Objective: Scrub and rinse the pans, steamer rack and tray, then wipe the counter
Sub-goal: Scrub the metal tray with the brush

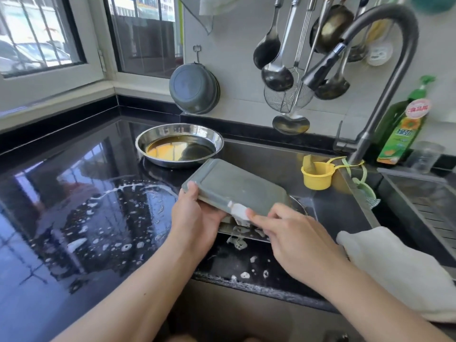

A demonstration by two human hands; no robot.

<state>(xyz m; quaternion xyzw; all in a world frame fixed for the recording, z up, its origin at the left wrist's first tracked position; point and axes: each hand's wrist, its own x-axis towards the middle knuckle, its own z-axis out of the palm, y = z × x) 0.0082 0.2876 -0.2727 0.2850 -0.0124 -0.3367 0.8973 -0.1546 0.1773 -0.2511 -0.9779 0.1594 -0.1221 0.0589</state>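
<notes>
My right fingers (261, 218) pinch a small white sponge (240, 211) and press it against the near edge of the grey tray (237, 186), so the tray lies just ahead of and above them. My left hand (195, 215) grips the tray's left end, thumb (190, 191) over the top face and the rest curled underneath, out of sight. Both hands touch the tray; the right is the one free to travel.

I read the tray's long axis as running from my left fingers away to the right and slightly back, over the sink's near left corner, so the next scrubbing stroke should follow that edge.

The tray is rectangular with rounded corners and a raised border, dull grey-green, held tilted with its broad face up. Suds dot the black tabletop (103, 218) left of and below my fingers. Beyond the tray, a round steel pan (158, 134) holding brownish liquid stands on the tabletop, not yet washed.
</notes>
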